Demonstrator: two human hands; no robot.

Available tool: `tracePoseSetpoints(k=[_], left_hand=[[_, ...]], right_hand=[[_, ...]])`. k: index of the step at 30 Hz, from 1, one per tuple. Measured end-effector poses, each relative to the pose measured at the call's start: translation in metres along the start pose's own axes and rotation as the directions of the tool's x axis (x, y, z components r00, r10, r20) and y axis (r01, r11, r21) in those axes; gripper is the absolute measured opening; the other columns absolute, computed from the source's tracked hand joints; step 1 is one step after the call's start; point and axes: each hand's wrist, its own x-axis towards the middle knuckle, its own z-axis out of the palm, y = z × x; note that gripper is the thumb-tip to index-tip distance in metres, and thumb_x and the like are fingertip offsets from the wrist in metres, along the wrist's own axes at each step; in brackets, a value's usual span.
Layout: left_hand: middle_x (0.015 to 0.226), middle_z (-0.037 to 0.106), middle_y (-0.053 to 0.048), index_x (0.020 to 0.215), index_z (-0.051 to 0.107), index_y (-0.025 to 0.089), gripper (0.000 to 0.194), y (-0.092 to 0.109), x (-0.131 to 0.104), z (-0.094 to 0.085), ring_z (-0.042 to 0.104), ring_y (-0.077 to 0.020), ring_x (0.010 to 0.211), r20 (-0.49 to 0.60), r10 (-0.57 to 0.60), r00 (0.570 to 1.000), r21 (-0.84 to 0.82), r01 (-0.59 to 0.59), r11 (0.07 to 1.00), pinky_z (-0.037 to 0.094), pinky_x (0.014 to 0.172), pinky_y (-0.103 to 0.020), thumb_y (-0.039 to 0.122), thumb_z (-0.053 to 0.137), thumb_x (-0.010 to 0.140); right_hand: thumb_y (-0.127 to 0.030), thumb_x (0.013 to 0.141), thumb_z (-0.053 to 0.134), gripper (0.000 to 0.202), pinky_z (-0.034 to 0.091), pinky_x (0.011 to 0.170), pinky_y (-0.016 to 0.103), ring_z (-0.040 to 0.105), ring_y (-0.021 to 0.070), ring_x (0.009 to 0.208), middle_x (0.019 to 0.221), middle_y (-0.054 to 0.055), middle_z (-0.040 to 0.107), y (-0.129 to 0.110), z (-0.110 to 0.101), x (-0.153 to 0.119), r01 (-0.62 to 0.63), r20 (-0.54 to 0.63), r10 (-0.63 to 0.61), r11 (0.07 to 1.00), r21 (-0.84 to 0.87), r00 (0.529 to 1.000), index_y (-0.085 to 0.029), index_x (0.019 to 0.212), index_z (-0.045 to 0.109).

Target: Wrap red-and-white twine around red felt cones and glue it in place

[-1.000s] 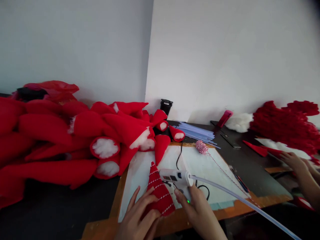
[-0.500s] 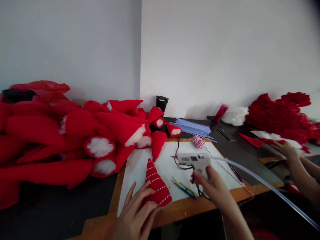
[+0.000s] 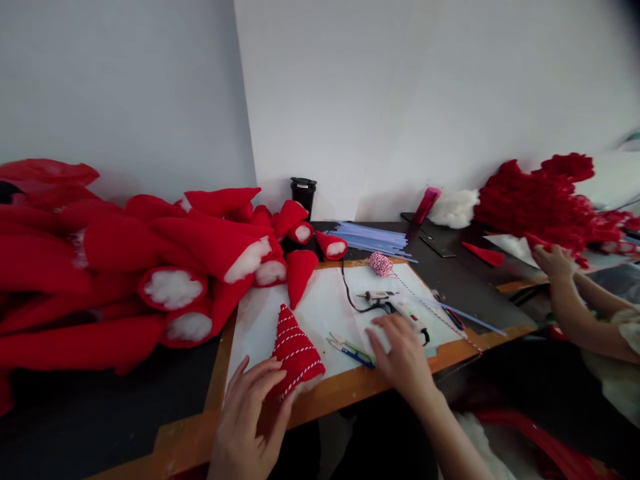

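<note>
My left hand (image 3: 253, 413) rests with fingers spread on the left side of a red cone (image 3: 296, 353) wound with red-and-white cord. The cone lies on a white sheet (image 3: 325, 320), its tip pointing away from me. My right hand (image 3: 400, 353) is held over the sheet's front right part, fingers apart and holding nothing. Just beyond it a white glue gun (image 3: 395, 303) lies on its side, with a clear glue stick (image 3: 465, 313) out of its back. Between my hands are small snips (image 3: 353, 350). A ball of red-and-white cord (image 3: 381, 264) sits at the sheet's back edge.
Stuffed red cones (image 3: 120, 247) are heaped on the left. Glue sticks (image 3: 370, 239), a black bin (image 3: 303, 195) and a phone (image 3: 437, 245) are at the back. On the right, another person's hands (image 3: 555, 261) handle red cloth near white stuffing (image 3: 455, 208) and a red pile (image 3: 530, 207).
My right hand has let go of the glue gun, which now lies on the sheet. The view has turned somewhat to the right. My left hand is still at the cone.
</note>
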Motion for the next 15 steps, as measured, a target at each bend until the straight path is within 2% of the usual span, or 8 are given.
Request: tracePoseSetpoints(k=[2, 3, 5, 8, 9, 11, 13, 15], left_hand=[[0.106, 0.065, -0.013, 0.119, 0.057, 0.008, 0.034, 0.002, -0.001, -0.001, 0.063, -0.0221, 0.103, -0.038, 0.000, 0.999, 0.038, 0.002, 0.999, 0.045, 0.107, -0.047, 0.005, 0.067, 0.086], [0.103, 0.065, -0.012, 0.116, 0.058, 0.008, 0.032, 0.003, -0.001, -0.001, 0.063, -0.0220, 0.099, -0.058, -0.003, 0.998, 0.060, 0.007, 0.998, 0.047, 0.103, -0.046, 0.006, 0.069, 0.086], [0.095, 0.065, -0.010, 0.109, 0.060, 0.009, 0.027, 0.006, -0.003, -0.003, 0.063, -0.0211, 0.091, -0.081, -0.005, 0.997, 0.096, 0.013, 0.995, 0.051, 0.092, -0.042, 0.008, 0.072, 0.085], [0.089, 0.067, -0.008, 0.104, 0.062, 0.010, 0.021, 0.011, -0.010, -0.004, 0.063, -0.0183, 0.083, -0.081, -0.005, 0.997, 0.108, 0.014, 0.994, 0.051, 0.079, -0.035, 0.006, 0.071, 0.085], [0.089, 0.067, -0.007, 0.104, 0.062, 0.011, 0.020, 0.012, -0.013, -0.005, 0.064, -0.0173, 0.082, -0.076, -0.011, 0.997, 0.100, 0.019, 0.995, 0.052, 0.077, -0.033, 0.006, 0.070, 0.086], [0.089, 0.069, -0.006, 0.106, 0.063, 0.011, 0.019, 0.015, -0.018, -0.005, 0.066, -0.0157, 0.081, -0.070, -0.039, 0.997, 0.085, 0.045, 0.995, 0.053, 0.077, -0.031, 0.004, 0.066, 0.088], [0.090, 0.070, -0.006, 0.106, 0.064, 0.012, 0.019, 0.018, -0.022, -0.004, 0.067, -0.0151, 0.081, -0.079, -0.069, 0.994, 0.073, 0.075, 0.995, 0.054, 0.078, -0.029, 0.004, 0.064, 0.089], [0.091, 0.071, -0.005, 0.105, 0.065, 0.014, 0.020, 0.019, -0.025, -0.005, 0.068, -0.0152, 0.082, -0.096, -0.089, 0.991, 0.059, 0.095, 0.994, 0.055, 0.080, -0.028, 0.003, 0.064, 0.088]], right_hand=[[-0.030, 0.098, 0.053, 0.025, 0.050, 0.088, 0.038, 0.060, 0.0270, 0.100, 0.107, 0.014, 0.063, -0.016, 0.011, -0.012, 0.169, 0.123, -0.169, 0.986, 0.005, 0.978, -0.014, 0.113, 0.064], [-0.028, 0.097, 0.054, 0.024, 0.051, 0.086, 0.038, 0.060, 0.0272, 0.097, 0.106, 0.014, 0.063, -0.020, 0.016, -0.015, 0.203, 0.174, -0.196, 0.979, -0.019, 0.965, -0.014, 0.113, 0.064], [-0.023, 0.098, 0.051, 0.020, 0.050, 0.083, 0.040, 0.060, 0.0287, 0.093, 0.101, 0.014, 0.064, -0.021, 0.026, -0.018, 0.223, 0.221, -0.198, 0.970, -0.092, 0.955, -0.014, 0.108, 0.066], [-0.016, 0.101, 0.037, 0.029, 0.049, 0.078, 0.040, 0.060, 0.0276, 0.085, 0.091, 0.014, 0.064, -0.015, 0.032, -0.019, 0.196, 0.200, -0.170, 0.974, -0.116, 0.965, -0.013, 0.093, 0.065], [-0.015, 0.102, 0.033, 0.032, 0.048, 0.075, 0.038, 0.060, 0.0259, 0.081, 0.089, 0.014, 0.064, -0.014, 0.032, -0.021, 0.160, 0.178, -0.146, 0.985, -0.070, 0.973, -0.013, 0.091, 0.063], [-0.019, 0.104, 0.029, 0.033, 0.047, 0.069, 0.032, 0.059, 0.0208, 0.074, 0.083, 0.010, 0.063, -0.018, 0.027, -0.029, 0.051, 0.165, -0.076, 0.987, 0.150, 0.983, -0.014, 0.092, 0.059], [-0.029, 0.106, 0.029, 0.033, 0.046, 0.065, 0.027, 0.057, 0.0165, 0.069, 0.081, 0.005, 0.062, -0.030, 0.019, -0.040, -0.100, 0.213, 0.003, 0.890, 0.445, 0.977, -0.015, 0.100, 0.058], [-0.039, 0.106, 0.034, 0.034, 0.045, 0.066, 0.024, 0.057, 0.0149, 0.070, 0.082, 0.002, 0.063, -0.047, 0.011, -0.052, -0.229, 0.318, 0.023, 0.743, 0.628, 0.948, -0.018, 0.107, 0.060]])
